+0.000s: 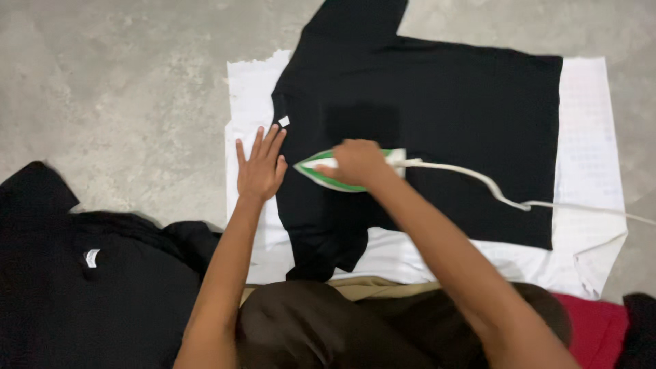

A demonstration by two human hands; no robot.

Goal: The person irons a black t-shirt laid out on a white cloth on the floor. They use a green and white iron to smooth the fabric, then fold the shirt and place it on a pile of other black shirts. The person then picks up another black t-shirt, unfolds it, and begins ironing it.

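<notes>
At lower left, a pile of dark clothes (82, 273) lies by the knees. The left hand (261, 167), fingers spread wide, pins the black t-shirt (437, 102) at mid-frame so it stays taut; the right hand (357, 162) grips the green-and-white iron (321, 171), its cord (492, 188) trailing right over the white cloth (588, 137).

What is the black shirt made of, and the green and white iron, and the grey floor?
The black shirt looks like soft matte cloth, probably cotton knit: it lies flat and limp. The iron under the right hand looks like smooth hard plastic with a slight sheen; its underside is hidden. The floor looks like bare concrete: grey, mottled and dull. The left hand rests on the white sheet, which seems thin cloth.
</notes>
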